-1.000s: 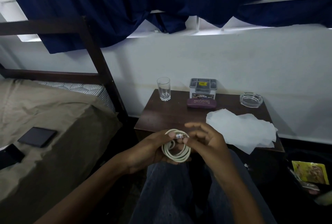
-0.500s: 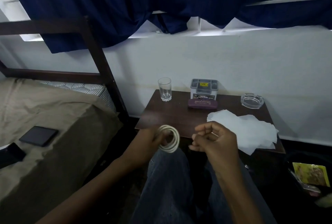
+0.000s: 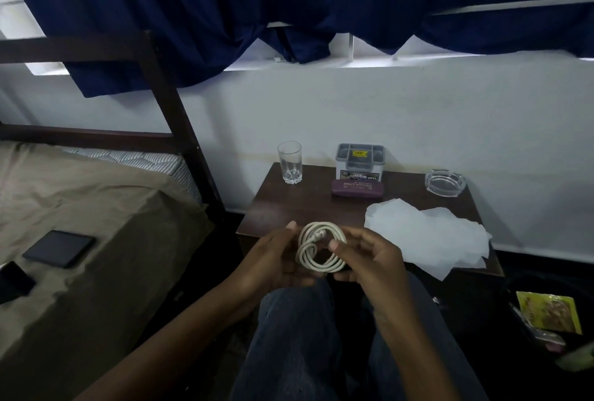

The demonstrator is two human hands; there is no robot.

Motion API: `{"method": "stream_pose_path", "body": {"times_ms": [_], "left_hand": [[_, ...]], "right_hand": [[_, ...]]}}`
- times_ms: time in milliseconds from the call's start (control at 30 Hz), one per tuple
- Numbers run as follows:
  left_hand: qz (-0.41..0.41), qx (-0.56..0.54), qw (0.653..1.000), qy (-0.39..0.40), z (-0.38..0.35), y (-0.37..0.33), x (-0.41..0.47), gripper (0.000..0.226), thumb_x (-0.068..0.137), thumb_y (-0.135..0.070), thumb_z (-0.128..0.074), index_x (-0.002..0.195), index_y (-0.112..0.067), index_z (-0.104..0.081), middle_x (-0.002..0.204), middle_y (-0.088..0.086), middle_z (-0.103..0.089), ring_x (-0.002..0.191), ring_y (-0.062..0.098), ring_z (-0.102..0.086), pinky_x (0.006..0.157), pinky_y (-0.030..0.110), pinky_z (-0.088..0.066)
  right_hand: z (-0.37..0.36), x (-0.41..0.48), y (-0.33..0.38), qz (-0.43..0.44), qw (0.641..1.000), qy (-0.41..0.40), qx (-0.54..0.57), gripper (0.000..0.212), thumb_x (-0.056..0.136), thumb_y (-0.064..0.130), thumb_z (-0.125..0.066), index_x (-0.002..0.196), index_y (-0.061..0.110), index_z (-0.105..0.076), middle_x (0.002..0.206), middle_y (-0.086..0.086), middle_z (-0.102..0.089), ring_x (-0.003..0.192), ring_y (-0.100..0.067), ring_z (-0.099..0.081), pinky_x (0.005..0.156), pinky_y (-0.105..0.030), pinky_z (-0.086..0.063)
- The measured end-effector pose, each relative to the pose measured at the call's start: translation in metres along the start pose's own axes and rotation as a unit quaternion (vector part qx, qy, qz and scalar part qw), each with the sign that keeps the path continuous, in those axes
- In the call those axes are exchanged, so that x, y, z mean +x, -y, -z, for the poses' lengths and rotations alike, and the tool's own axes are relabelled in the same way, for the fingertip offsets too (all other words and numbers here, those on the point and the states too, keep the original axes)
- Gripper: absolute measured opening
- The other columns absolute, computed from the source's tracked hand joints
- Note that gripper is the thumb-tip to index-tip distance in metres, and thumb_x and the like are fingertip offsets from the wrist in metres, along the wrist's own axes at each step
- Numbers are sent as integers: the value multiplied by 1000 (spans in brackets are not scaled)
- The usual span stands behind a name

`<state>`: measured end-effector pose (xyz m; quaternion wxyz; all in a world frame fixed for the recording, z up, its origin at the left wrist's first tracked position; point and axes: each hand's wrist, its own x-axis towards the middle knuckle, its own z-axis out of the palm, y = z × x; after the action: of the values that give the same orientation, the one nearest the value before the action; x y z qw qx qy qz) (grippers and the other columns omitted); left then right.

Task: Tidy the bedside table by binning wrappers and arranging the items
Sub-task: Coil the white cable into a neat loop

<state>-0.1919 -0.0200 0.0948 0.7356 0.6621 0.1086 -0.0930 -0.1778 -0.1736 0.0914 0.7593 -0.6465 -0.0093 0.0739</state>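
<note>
a coiled white cable [image 3: 318, 250] is held between the left hand [image 3: 273, 259] and the right hand [image 3: 369, 259], just off the near edge of the bedside table [image 3: 305, 204]. wrappers [image 3: 549, 312] are seen in the bin [image 3: 514, 291] at the right, so binning appears done. white tissue paper [image 3: 427, 233] is left loose on the table, and the cable is not yet set down.

A white cable [image 3: 321, 248] is wound in a round coil, held up between both hands at the front edge of the bench [image 3: 295, 204]. On the bench stand a glass [image 3: 290, 162], a grey box [image 3: 360, 162], a purple case [image 3: 357, 188], an ashtray [image 3: 445, 182] and white paper [image 3: 427, 236].
</note>
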Motion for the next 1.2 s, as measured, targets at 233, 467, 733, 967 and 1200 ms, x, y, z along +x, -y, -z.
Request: {"method": "stream_pose_path", "body": {"times_ms": [233, 467, 733, 967, 1200], "left_hand": [[34, -17, 999, 12, -17, -7, 31, 36, 99, -36, -33, 100, -17, -64, 87, 7, -73, 68, 19, -71, 59, 27, -57], [24, 37, 998, -36, -55, -8, 105, 17, 97, -27, -42, 110, -22, -52, 109, 1, -61, 88, 18, -63, 73, 29, -51], [-47, 126, 979, -154, -94, 44, 216, 23, 93, -11, -50, 79, -29, -57, 94, -1, -63, 81, 8, -55, 68, 19, -43], [-155, 402, 897, -102, -105, 87, 272, 40, 83, -33, -38, 115, -24, -61, 120, -11, -54, 120, 11, -46, 105, 34, -35], [-126, 631, 764, -46, -98, 84, 316, 62, 95, -36, -39, 149, -34, -10, 159, -3, 11, 146, 24, 13, 117, 48, 3]], "right_hand": [[20, 28, -3, -80, 990, -31, 113, 25, 78, 6, -70, 101, 1, -66, 94, -17, -72, 81, -24, -69, 62, -26, -59], [73, 101, -3, -97, 983, -104, 114, 12, 79, -2, -66, 91, -2, -64, 84, -18, -69, 68, -23, -67, 57, -27, -59], [144, 237, -28, -106, 979, -170, 41, 10, 81, -5, -62, 79, 4, -60, 76, -16, -65, 53, -16, -65, 59, -29, -57], [162, 322, -69, -149, 973, -174, 13, 18, 85, -7, -56, 76, 7, -51, 76, -13, -58, 64, -22, -58, 46, -23, -53], [170, 354, -92, -182, 969, -142, -87, 12, 85, -5, -59, 95, -2, -52, 85, -21, -58, 62, -24, -58, 52, -31, -55]]}}
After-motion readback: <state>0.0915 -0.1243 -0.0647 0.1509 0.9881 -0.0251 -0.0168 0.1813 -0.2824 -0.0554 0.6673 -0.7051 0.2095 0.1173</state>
